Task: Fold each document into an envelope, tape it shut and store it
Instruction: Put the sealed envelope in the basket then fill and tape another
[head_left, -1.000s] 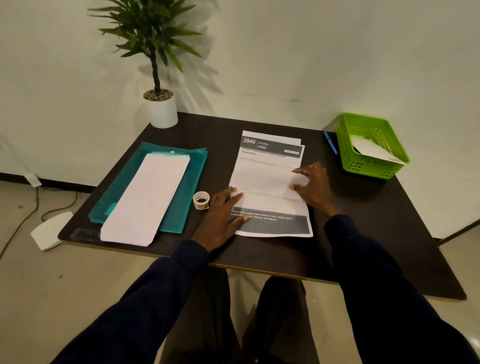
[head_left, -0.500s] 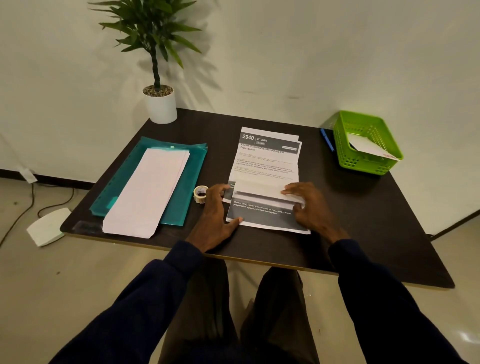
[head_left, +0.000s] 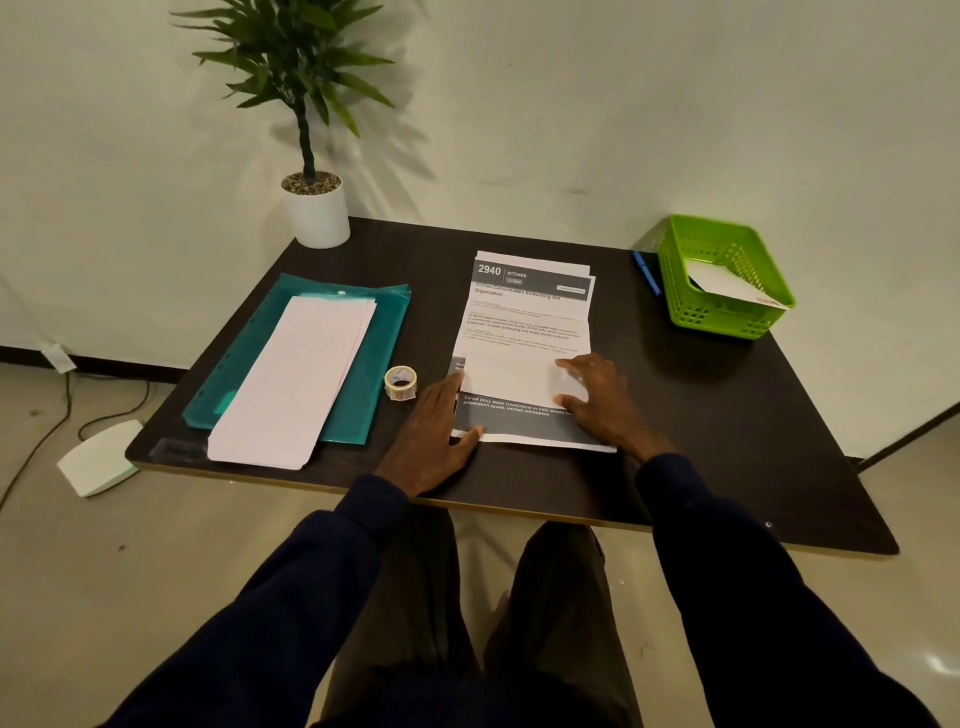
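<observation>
Hands (head_left: 434, 434) (head_left: 605, 402) flat (fingers spread) on document (head_left: 530, 332).

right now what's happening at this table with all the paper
A person is folding the top printed document of a small stack. The left hand pins its near left corner flat, while the right hand presses a folded white flap down across the sheet. A roll of tape sits unused beside the left hand, and envelopes wait on a teal folder. A green basket at the far right holds a white paper item.
</observation>
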